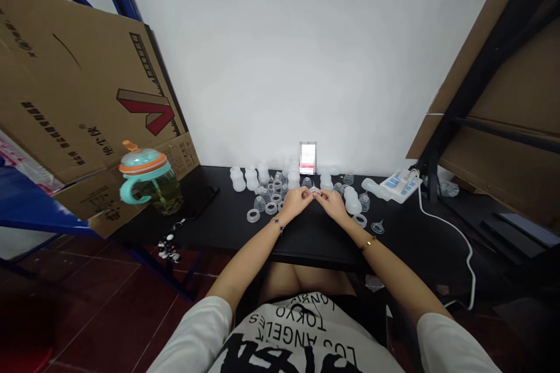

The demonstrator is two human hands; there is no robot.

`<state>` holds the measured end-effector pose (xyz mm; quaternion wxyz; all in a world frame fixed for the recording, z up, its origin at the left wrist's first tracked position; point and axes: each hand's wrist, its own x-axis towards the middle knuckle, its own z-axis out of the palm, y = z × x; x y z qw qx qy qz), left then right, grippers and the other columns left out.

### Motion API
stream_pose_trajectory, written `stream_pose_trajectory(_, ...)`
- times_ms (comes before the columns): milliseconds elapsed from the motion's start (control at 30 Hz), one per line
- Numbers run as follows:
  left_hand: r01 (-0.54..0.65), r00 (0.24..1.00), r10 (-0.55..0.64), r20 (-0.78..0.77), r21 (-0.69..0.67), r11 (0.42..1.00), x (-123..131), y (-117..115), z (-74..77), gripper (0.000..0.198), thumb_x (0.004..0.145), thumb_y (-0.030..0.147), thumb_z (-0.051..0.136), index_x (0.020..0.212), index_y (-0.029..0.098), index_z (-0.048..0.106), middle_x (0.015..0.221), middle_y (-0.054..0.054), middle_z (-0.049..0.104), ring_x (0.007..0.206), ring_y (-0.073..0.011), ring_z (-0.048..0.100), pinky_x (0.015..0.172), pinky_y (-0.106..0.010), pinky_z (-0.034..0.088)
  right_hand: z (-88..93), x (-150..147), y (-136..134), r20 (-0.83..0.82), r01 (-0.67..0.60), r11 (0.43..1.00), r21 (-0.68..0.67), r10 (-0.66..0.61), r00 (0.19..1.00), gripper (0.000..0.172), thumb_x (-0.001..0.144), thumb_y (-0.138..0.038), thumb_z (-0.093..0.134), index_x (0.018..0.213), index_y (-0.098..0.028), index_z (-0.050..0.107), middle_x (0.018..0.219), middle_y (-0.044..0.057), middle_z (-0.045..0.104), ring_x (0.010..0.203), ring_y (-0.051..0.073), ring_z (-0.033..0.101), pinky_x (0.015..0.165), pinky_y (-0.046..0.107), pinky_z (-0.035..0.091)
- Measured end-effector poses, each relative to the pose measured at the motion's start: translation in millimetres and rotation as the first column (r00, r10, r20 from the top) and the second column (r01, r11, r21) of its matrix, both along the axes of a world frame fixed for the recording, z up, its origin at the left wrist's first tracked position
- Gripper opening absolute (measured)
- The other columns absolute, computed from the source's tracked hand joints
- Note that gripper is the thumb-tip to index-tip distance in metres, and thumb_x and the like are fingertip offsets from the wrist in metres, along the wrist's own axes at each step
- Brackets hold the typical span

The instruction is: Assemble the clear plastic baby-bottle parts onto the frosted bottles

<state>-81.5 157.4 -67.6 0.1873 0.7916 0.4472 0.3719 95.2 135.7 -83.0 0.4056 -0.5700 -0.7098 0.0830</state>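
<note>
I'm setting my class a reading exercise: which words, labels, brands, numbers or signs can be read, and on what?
"TOKYO": the white shirt
"LOS ANGELES": the same shirt
Other shirt lettering: one word, probably "LONDON", is creased; the large black letters are cut off
Left cardboard: a red V-shaped mark; its printed characters are too blurred to read
Upright lit screen: pixelated, unreadable

The left hand [297, 201] and right hand [331, 203] pinch a small translucent piece [314, 190] between them over a black table [223, 224], frosted bottles [352, 201] and pale rings [253, 211] lying on either side.
</note>
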Motion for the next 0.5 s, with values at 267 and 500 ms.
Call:
stream_pose_trajectory(267, 0.005, 1.0, -0.005, 0.0, 0.015, 1.0, -0.1, 0.3, -0.9, 0.021, 0.09, 0.034, 0.059, 0.077, 0.02, 0.066, 0.069, 0.001, 0.066, 0.065, -0.0149, 0.058, 0.062, -0.024, 0.035, 2.2, -0.6, -1.5, -0.002, 0.012, 1.0, 0.009, -0.012, 1.0, 0.046, 0.093, -0.055, 0.048, 0.066, -0.021, 0.064, 0.052, 0.0, 0.053, 0.053, 0.016, 0.048, 0.054, 0.029, 0.03)
stream_pose_trajectory(500, 0.019, 1.0, -0.019, -0.011, 0.032, 0.999, -0.5, -0.7, -0.3, 0.028, 0.093, 0.037, 0.053, 0.077, 0.02, 0.068, 0.071, 0.0, 0.066, 0.066, -0.0152, 0.057, 0.063, -0.025, 0.035, 2.0, -1.4, -2.2, -0.017, 0.028, 0.999, 0.016, -0.028, 0.999, 0.044, 0.093, -0.052, 0.049, 0.063, -0.021, 0.059, 0.052, -0.001, 0.05, 0.053, 0.016, 0.047, 0.055, 0.028, 0.029)
